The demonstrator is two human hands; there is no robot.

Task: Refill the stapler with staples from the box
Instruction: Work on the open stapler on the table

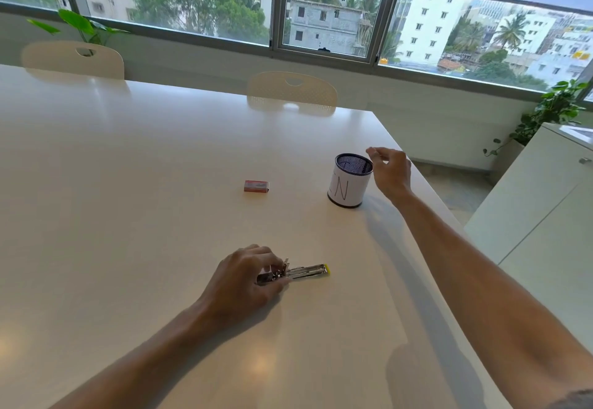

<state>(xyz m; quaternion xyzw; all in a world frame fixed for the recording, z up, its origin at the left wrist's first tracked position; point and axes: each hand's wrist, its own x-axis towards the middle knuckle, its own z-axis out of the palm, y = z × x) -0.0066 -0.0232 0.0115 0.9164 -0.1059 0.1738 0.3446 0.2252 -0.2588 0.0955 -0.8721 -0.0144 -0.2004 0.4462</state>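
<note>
Room: a bright room with a wide window (321, 7) giving onto trees and pale apartment blocks; two cream chairs (292, 92) stood at the far edge of the table, and a white cabinet (529, 216) on the right.
Surface: a large glossy white table (128, 184).
Left hand: the left hand (244, 280) rested on the table near the person, its fingers curled round the hinge end of the stapler (293, 274).
Stapler axis: it lay flat, long axis running left to right, the yellow-tipped end pointing right, away from the hand.
Stapler look: bare metal, opened out, with a small yellow piece at the free end.
Right hand: the right hand (390, 168) was raised just beside the rim of the mesh cup (349, 181), fingers loosely curled; whether they pinched anything could not be told.
Staple box: a small red staple box (256, 186) lay flat mid-table, left of the cup, well apart from the stapler.
Mesh cup: upright, dark mesh wrapped in white paper with handwritten letters.
</note>
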